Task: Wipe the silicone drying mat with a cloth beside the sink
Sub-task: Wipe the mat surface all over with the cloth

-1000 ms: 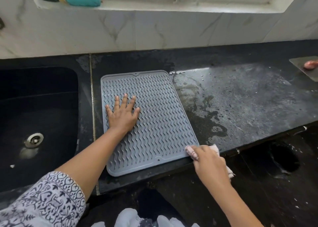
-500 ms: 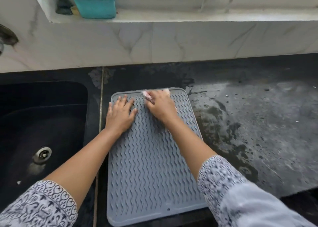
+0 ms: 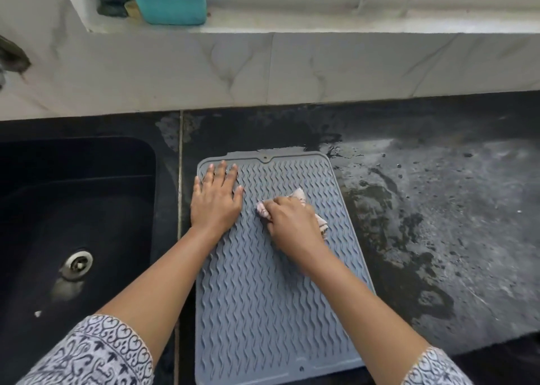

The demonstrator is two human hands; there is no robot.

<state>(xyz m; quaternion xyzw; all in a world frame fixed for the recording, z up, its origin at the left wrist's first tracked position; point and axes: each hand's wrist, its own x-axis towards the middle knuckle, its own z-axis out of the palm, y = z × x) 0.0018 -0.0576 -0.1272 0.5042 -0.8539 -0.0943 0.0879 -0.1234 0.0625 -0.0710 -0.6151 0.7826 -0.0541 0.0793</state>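
Mat [image 3: 263, 311]: grey silicone, rectangular, rounded corners, raised rim, rows of wavy ridges; small hole at the middle of the far edge, another near the near edge. Lies flat on the dark counter [image 3: 438, 238], just right of the sink [image 3: 117, 165], long side running away from the person.

Cloth [image 3: 300, 195]: pale, pinkish-white, bunched. Gripped in the right hand [image 3: 292, 224], pressed on the mat's far half; ends show either side of the fist.

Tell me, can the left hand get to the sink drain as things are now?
Probably yes. The left hand lies flat on the mat, holding nothing, and the sink beside it is open; nothing shows between hand and drain.
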